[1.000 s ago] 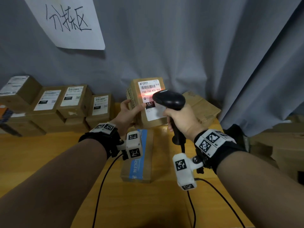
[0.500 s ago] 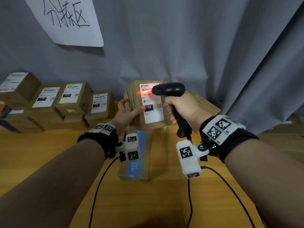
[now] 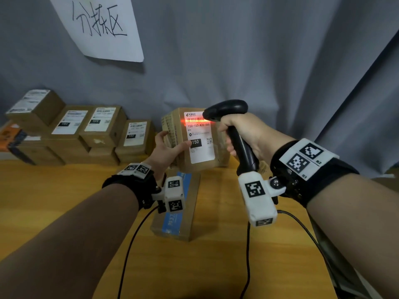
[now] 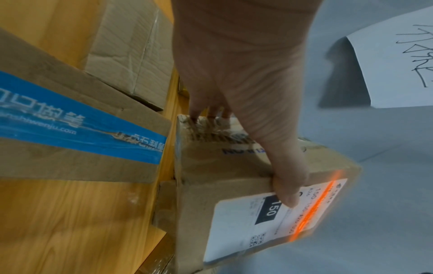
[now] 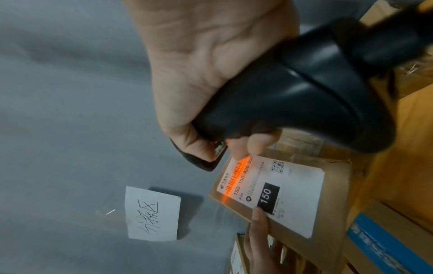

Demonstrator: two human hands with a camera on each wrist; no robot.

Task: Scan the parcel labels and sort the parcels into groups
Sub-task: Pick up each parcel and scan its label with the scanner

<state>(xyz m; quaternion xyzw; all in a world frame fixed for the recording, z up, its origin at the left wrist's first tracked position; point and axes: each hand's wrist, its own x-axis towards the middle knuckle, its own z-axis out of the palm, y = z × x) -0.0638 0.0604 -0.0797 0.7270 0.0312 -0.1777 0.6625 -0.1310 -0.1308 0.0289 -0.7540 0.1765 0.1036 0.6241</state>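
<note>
My left hand [image 3: 175, 140] grips a brown cardboard parcel [image 3: 200, 160] upright above the table, thumb on its white label [image 3: 201, 145] beside the black "150" block. In the left wrist view my thumb [image 4: 289, 187] presses the label and my fingers wrap the parcel's [image 4: 222, 213] far side. My right hand [image 3: 234, 134] grips the handle of a black barcode scanner [image 3: 226, 107], its head close to the parcel's top right. A red scan line [image 3: 195, 120] lies across the barcode. The right wrist view shows the scanner [image 5: 293, 96] and the lit label [image 5: 276, 192].
A flat parcel with blue tape [image 3: 179, 209] lies on the wooden table [image 3: 54, 201] under my left wrist. Several labelled parcels [image 3: 97, 130] are stacked at the back left. A handwritten paper sign [image 3: 101, 24] hangs on the grey curtain. Black cables [image 3: 129, 244] run towards me.
My right hand has lifted and tilted the scanner, and the red line has moved from the label's middle up onto the barcode. My left hand still holds the parcel in much the same place.
</note>
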